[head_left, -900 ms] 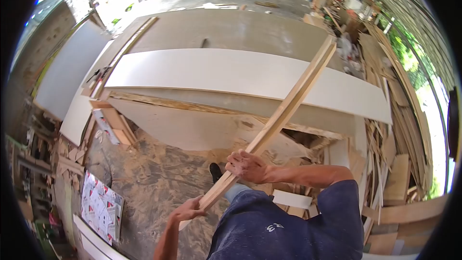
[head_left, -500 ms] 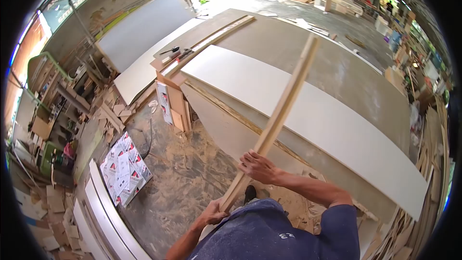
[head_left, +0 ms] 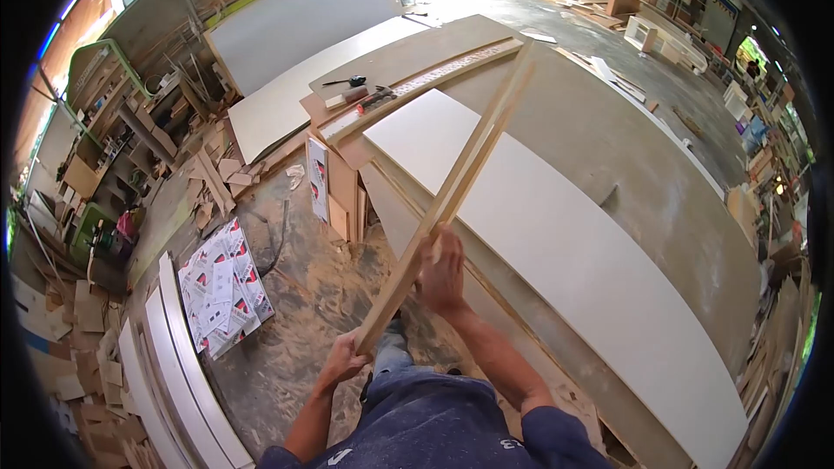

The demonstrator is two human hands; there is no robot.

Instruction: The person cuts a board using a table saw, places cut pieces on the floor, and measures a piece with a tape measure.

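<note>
My left hand [head_left: 347,358] is closed around the near, lower end of a long wooden strip [head_left: 395,291]. Farther up the strip, my right hand [head_left: 443,271] grips its right side; its fingers are slightly blurred. The strip slants up and away, with a groove or light line along its length. Its far end passes over a long white board [head_left: 556,217], which lies on a large grey-brown sheet [head_left: 647,178]. Whether the strip touches the board, I cannot tell. Another narrow wooden piece [head_left: 473,56] rests on the sheet's far side.
Hand tools, one a red-and-black tool [head_left: 377,102], sit at the stack's left corner. A panel with printed wrapping and papers [head_left: 226,291] stands on the dusty floor. Long white strips [head_left: 187,356] lie at the left. Wood offcuts pile along both sides; a white panel [head_left: 304,26] leans behind.
The strip and both hands have shifted left and away from my body. My right hand has turned more upright on the strip. The camera view has also turned.
</note>
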